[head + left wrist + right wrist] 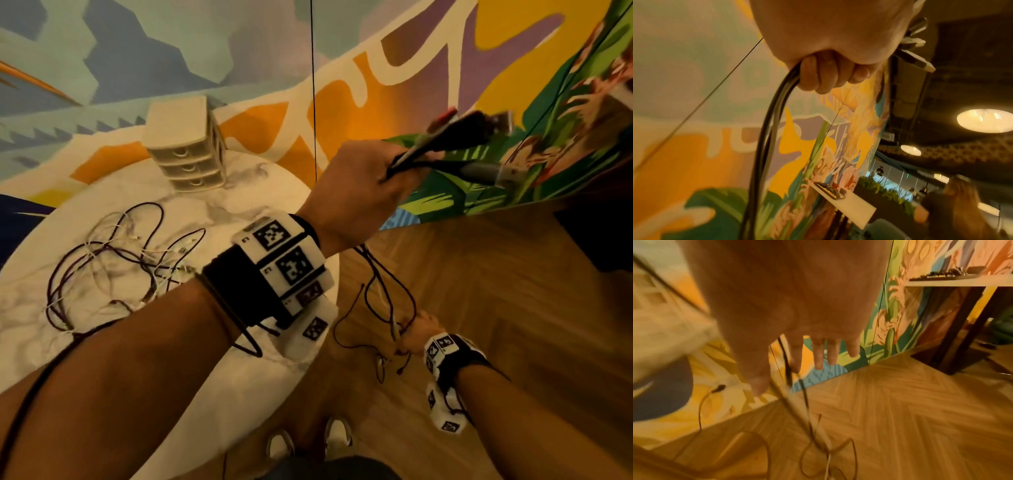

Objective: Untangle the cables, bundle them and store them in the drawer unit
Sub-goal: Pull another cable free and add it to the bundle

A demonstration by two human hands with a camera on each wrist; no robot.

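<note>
My left hand (359, 192) is raised high to the right of the table and grips several dark cables just below their plugs (479, 137). In the left wrist view its fingers (824, 74) curl round the cable bundle (764, 146), with the plugs (916, 60) sticking out above. The cables (387, 291) hang down to my right hand (414, 334), low above the floor. There they run between thumb and forefinger (777, 376), and loose loops (813, 426) dangle below. More tangled dark and white cables (113, 260) lie on the round marble table (239, 195). The cream drawer unit (186, 147) stands at the table's far edge, drawers closed.
A painted mural wall (411, 68) stands behind the table. Herringbone wood floor (496, 291) spreads right of it. My shoes (308, 442) are by the table's near edge. A white shelf (962, 282) juts from the wall at the right.
</note>
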